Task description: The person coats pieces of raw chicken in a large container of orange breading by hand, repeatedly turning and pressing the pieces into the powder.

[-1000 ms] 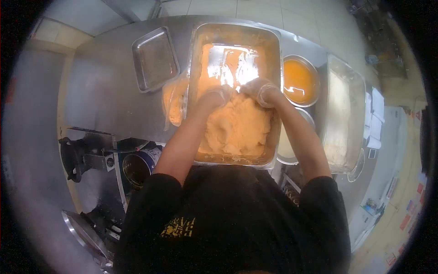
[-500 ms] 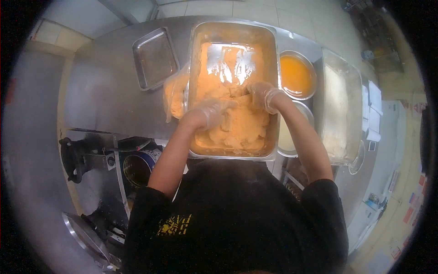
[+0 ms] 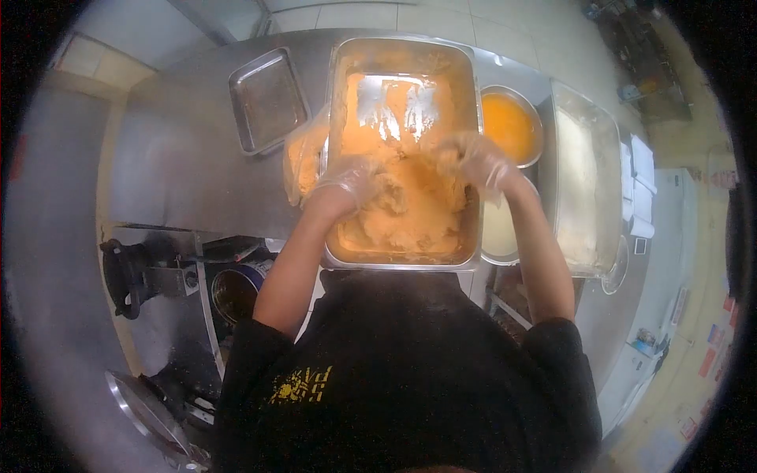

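Observation:
A deep steel tray [image 3: 405, 265] holds a bed of orange breadcrumbs [image 3: 402, 225], heaped in the near half and thin over the far half. My left hand [image 3: 353, 181], in a clear plastic glove, is over the tray's left side. Its fingers are closed on a crumb-coated piece [image 3: 391, 195] whose inside I cannot see. Above the right side of the crumbs is my right hand [image 3: 473, 160], gloved too and blurred by motion. Its fingers are curled down around something tan that is too smeared to name.
Right of the tray stand a bowl of orange liquid [image 3: 509, 126], a bowl of pale liquid [image 3: 498, 232] and a long tub of white powder [image 3: 578, 181]. A bag of orange crumbs [image 3: 301, 158] leans at the tray's left. Beyond it lies a shallow metal pan [image 3: 270, 102].
My right hand has lifted and shifted slightly right and toward me. My left hand has moved a little left, and the coated piece now shows at its fingers.

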A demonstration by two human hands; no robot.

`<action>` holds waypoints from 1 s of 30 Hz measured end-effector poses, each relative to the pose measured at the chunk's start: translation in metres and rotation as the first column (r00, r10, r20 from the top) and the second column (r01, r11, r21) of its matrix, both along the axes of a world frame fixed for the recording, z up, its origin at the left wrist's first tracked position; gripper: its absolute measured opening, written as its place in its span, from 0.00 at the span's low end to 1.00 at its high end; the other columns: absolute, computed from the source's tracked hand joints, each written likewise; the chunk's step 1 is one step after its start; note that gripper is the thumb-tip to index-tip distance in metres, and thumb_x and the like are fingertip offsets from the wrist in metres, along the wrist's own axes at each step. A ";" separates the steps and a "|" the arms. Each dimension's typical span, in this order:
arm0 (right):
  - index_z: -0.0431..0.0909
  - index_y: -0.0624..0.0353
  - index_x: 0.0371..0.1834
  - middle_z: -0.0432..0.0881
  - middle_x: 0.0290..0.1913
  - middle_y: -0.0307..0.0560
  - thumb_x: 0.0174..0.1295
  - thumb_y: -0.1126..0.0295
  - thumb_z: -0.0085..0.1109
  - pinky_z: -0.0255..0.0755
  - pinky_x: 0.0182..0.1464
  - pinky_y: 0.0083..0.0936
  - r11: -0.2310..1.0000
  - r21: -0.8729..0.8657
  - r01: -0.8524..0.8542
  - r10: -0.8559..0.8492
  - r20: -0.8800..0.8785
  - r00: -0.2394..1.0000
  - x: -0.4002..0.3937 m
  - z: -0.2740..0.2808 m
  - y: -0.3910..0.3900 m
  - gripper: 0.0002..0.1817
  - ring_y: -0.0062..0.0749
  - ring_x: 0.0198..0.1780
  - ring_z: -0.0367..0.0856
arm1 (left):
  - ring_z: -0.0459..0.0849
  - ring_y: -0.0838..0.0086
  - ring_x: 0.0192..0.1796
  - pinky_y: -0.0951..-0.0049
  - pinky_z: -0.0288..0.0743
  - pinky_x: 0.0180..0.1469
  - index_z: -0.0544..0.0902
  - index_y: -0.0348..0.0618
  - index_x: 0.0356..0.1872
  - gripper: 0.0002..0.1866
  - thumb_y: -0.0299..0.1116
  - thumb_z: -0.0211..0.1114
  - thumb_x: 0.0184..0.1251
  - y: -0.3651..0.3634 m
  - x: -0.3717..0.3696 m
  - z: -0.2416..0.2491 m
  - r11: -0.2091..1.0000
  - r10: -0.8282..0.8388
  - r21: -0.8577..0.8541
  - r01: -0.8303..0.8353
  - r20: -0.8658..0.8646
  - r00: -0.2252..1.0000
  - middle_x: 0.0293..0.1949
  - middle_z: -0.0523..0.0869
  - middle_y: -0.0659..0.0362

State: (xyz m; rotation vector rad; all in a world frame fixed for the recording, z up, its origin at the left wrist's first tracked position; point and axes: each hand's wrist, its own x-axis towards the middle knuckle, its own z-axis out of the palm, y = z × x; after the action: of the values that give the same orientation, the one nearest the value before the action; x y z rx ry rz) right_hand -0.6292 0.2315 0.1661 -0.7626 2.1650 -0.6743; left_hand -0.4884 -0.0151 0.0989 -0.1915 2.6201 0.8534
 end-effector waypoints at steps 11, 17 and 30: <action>0.87 0.61 0.57 0.88 0.56 0.61 0.78 0.53 0.53 0.78 0.62 0.39 0.944 0.329 0.004 0.117 -0.348 0.930 -0.004 -0.082 -0.018 0.23 0.54 0.59 0.87 | 0.86 0.49 0.57 0.54 0.77 0.63 0.87 0.46 0.61 0.21 0.45 0.63 0.76 0.012 0.000 0.000 0.999 0.003 -0.034 -0.008 -0.155 0.988 0.53 0.89 0.43; 0.90 0.58 0.44 0.90 0.47 0.60 0.68 0.42 0.63 0.79 0.54 0.42 0.898 0.429 0.103 0.036 -0.305 0.952 0.004 -0.069 -0.040 0.27 0.55 0.49 0.88 | 0.88 0.48 0.54 0.55 0.79 0.60 0.88 0.44 0.59 0.20 0.43 0.65 0.74 0.012 -0.004 -0.008 0.980 0.189 0.083 -0.182 -0.085 0.978 0.52 0.90 0.44; 0.89 0.56 0.50 0.91 0.42 0.56 0.71 0.56 0.63 0.80 0.50 0.40 0.964 -0.111 0.241 -0.265 -0.331 0.906 0.028 -0.014 -0.001 0.17 0.50 0.44 0.89 | 0.88 0.75 0.41 0.71 0.81 0.47 0.91 0.41 0.49 0.15 0.41 0.68 0.74 -0.001 -0.013 0.055 0.771 0.402 0.494 -0.401 0.110 0.909 0.38 0.92 0.58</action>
State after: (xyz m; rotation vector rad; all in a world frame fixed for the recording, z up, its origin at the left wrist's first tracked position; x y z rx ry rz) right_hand -0.6010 0.2305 0.1523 -0.6781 2.6048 -0.7973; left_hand -0.5018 -0.0157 0.1543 -0.6189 2.2748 1.6570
